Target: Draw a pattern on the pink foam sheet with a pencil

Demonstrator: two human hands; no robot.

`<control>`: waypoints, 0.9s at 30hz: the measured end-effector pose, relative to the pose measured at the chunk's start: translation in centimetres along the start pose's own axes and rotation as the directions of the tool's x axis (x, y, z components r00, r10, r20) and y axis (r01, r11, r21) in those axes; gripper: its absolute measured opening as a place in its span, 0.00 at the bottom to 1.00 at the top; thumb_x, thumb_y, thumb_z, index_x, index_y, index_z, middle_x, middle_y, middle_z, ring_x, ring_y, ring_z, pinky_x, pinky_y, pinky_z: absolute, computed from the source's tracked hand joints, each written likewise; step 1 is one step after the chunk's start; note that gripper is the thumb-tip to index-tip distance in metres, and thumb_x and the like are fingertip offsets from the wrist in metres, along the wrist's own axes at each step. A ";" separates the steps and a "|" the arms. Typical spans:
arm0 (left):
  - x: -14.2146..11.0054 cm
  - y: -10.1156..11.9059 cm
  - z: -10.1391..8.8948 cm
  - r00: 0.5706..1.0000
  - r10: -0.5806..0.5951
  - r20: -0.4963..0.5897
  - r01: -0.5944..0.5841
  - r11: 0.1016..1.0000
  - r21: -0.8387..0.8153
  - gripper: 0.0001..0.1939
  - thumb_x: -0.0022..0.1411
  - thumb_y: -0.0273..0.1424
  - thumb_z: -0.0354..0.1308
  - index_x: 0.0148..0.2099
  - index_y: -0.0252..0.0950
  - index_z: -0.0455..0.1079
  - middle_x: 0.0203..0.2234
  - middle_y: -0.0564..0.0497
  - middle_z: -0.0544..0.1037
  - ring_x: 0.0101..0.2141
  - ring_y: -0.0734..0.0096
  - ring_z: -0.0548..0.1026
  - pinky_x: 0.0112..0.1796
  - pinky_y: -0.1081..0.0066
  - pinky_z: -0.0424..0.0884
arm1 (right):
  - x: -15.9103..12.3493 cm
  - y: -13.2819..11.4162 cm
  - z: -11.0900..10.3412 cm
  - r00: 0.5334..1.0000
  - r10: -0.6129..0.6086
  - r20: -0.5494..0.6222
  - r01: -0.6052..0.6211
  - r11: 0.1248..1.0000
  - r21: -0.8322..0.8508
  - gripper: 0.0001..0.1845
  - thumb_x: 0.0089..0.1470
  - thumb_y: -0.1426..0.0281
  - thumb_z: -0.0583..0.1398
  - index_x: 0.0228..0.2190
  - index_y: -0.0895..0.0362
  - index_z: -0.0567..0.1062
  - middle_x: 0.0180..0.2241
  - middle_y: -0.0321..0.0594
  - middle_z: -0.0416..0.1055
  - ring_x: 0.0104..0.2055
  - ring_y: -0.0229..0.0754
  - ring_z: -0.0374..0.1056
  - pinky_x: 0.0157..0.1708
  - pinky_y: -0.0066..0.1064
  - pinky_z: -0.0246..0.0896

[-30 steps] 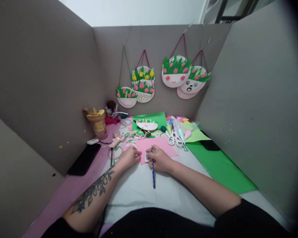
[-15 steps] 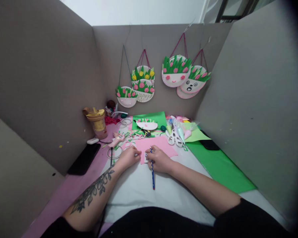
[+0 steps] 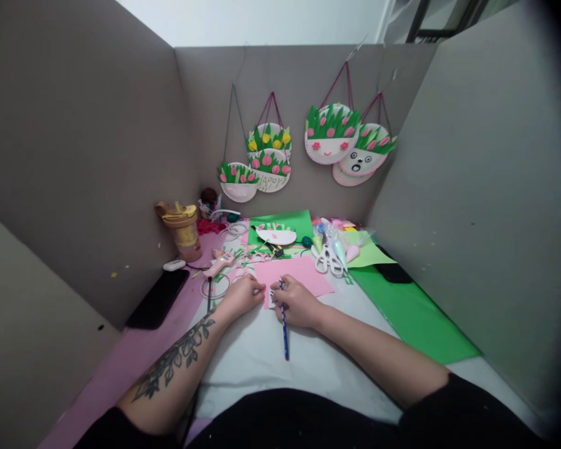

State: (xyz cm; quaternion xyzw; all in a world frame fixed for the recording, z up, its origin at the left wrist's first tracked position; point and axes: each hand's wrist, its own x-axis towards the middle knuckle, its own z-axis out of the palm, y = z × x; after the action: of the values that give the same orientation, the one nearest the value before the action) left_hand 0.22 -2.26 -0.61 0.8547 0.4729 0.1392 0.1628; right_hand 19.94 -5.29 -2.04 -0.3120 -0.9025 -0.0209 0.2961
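Near edge: black clothing fills the bottom of the frame; two bare forearms run up toward frame centre, the left one tattooed.
Bench (image 3: 262, 368): pale sheet under the arms, lower centre.
Pencil (image 3: 283, 324): blue, patterned; tip up among the fingers, the other end pointing down-frame over the pale sheet.
Right hand (image 3: 295, 302): clenched round the pencil, knuckles resting on the near edge of the pink paper.
Left hand (image 3: 243, 295): just left of the right hand, fingers curled, fingertips pressed on the pink paper's left edge; whether it pinches anything, cannot tell.
Small white piece (image 3: 272, 299): between the two hands, mostly hidden by fingers.
Pink paper (image 3: 303, 274): flat at frame centre, beyond the hands.
Green sheet (image 3: 416, 312): right of centre, flat against the right partition.
Black phone (image 3: 158, 299): left of centre, on pink sheeting.
Scissors (image 3: 328, 259): white handles, just beyond the pink paper, right of centre.
Yellow-lidded cup (image 3: 185, 231): upright, left, near the back corner.
Hanging paper-plate crafts (image 3: 331, 137): upper centre, on the rear partition; green fringes with pink and yellow flowers.
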 end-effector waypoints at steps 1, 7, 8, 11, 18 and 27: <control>0.0 0.0 0.0 1.000 -0.001 0.001 0.001 1.000 0.003 0.11 0.57 0.35 0.54 0.37 0.39 0.77 0.37 0.47 0.75 0.39 0.65 0.73 0.42 0.71 0.66 | 0.0 0.0 0.0 1.000 0.000 0.002 0.000 1.000 0.002 0.08 0.38 0.79 0.59 0.23 0.55 0.69 0.30 0.42 0.69 0.33 0.43 0.56 0.39 0.36 0.61; -0.1 0.1 -0.1 1.000 0.010 0.007 -0.010 1.000 0.025 0.11 0.58 0.35 0.53 0.36 0.39 0.77 0.36 0.47 0.75 0.38 0.65 0.73 0.42 0.71 0.65 | -0.4 0.9 0.0 0.999 0.017 -0.034 -0.017 1.000 0.009 0.08 0.38 0.79 0.59 0.24 0.55 0.71 0.32 0.42 0.70 0.34 0.44 0.58 0.41 0.38 0.60; -0.1 0.1 -0.1 1.000 0.009 0.008 -0.009 1.000 0.025 0.12 0.58 0.35 0.53 0.36 0.39 0.77 0.36 0.47 0.75 0.38 0.65 0.73 0.41 0.71 0.65 | -0.5 1.1 0.0 0.999 0.019 -0.040 -0.019 1.000 0.010 0.08 0.38 0.79 0.59 0.24 0.55 0.71 0.32 0.42 0.70 0.34 0.44 0.58 0.42 0.38 0.60; -0.1 0.1 -0.2 1.000 0.006 0.012 -0.006 1.000 0.018 0.11 0.58 0.35 0.53 0.36 0.39 0.77 0.35 0.47 0.74 0.38 0.65 0.73 0.42 0.71 0.65 | -0.5 1.4 0.1 0.997 0.026 -0.070 -0.025 1.000 0.018 0.08 0.38 0.79 0.59 0.24 0.56 0.71 0.33 0.43 0.71 0.34 0.43 0.58 0.40 0.38 0.61; -0.1 0.1 -0.1 1.000 0.006 0.012 -0.006 1.000 0.030 0.11 0.58 0.34 0.53 0.37 0.40 0.77 0.35 0.48 0.75 0.39 0.66 0.72 0.41 0.72 0.65 | -0.4 1.4 0.3 0.997 0.026 -0.079 -0.024 0.999 0.028 0.09 0.37 0.79 0.60 0.25 0.56 0.72 0.34 0.42 0.72 0.34 0.43 0.58 0.42 0.37 0.61; 0.0 0.0 0.1 1.000 0.004 0.001 -0.004 1.000 0.024 0.11 0.58 0.35 0.54 0.37 0.40 0.77 0.35 0.47 0.75 0.38 0.65 0.73 0.41 0.71 0.65 | -0.3 1.3 0.2 0.998 0.035 -0.054 -0.035 0.999 0.015 0.09 0.38 0.79 0.59 0.24 0.55 0.71 0.33 0.43 0.72 0.34 0.44 0.58 0.40 0.38 0.61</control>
State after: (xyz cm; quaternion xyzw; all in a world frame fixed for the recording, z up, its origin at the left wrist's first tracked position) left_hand 0.21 -2.30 -0.69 0.8576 0.4727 0.1332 0.1525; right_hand 20.76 -4.36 -2.54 -0.3250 -0.8887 -0.0179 0.3227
